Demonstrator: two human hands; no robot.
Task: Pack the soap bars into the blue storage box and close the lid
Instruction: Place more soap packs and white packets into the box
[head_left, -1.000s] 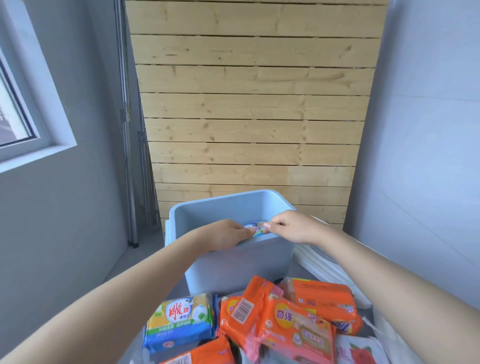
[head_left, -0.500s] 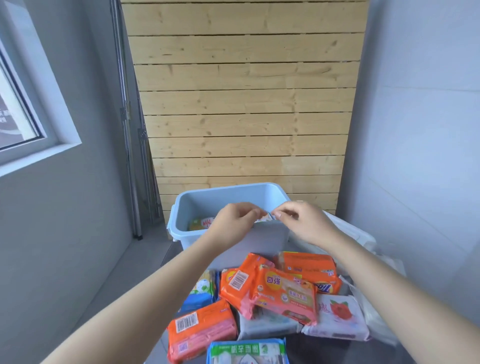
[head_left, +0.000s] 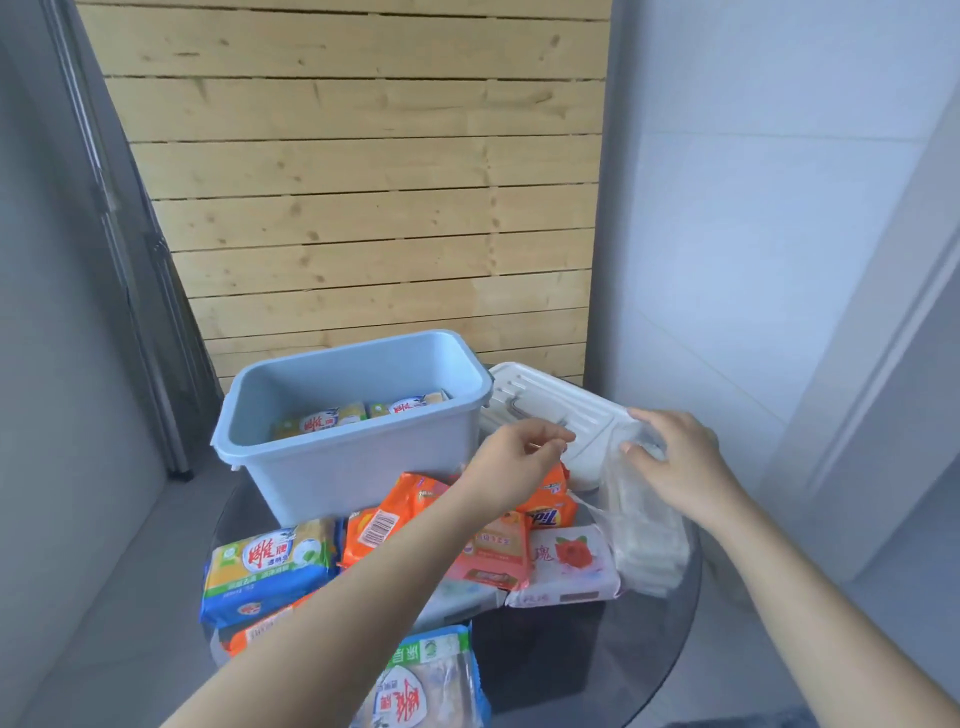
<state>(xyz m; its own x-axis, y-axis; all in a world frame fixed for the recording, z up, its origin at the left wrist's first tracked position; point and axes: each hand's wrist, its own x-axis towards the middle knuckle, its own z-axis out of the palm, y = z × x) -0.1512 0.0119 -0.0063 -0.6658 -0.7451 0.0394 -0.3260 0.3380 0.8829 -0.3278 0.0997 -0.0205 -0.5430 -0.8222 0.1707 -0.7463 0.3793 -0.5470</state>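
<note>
Your right hand (head_left: 675, 457) pinches the top of a clear bag (head_left: 641, 525) of white soap bars, fingers closed on the film; your left hand (head_left: 514, 457) hovers just beside it, thumb and forefinger drawn narrow, and I cannot tell whether it holds anything. Half a second ago both hands were at the near rim of the box (head_left: 358, 467), letting a bar go inside; now they have swung away to your right, over the table edge. That reads as one placement finished and the next pick begun, so you are early in the packing.

Left of your hands, the box stands open with two yellow-and-blue bars (head_left: 358, 413) lying on its floor against the far wall. Behind your hands, touching the box's right side, the white lid (head_left: 545, 405) lies flat, still off. Below and left of your grip the unpacked pile waits: orange packs (head_left: 400, 514), a pink pack (head_left: 493, 545) under your left forearm, a white rose-printed pack (head_left: 566, 566) just beside the bag, a big yellow-and-blue pack (head_left: 270, 561) further left, and another pack (head_left: 426, 680) nearest you.

All of it sits on a round dark glass table (head_left: 597, 660), crowded toward the box. Beyond stands a pale wooden slat wall (head_left: 353, 182), with grey walls either side and grey floor below.
</note>
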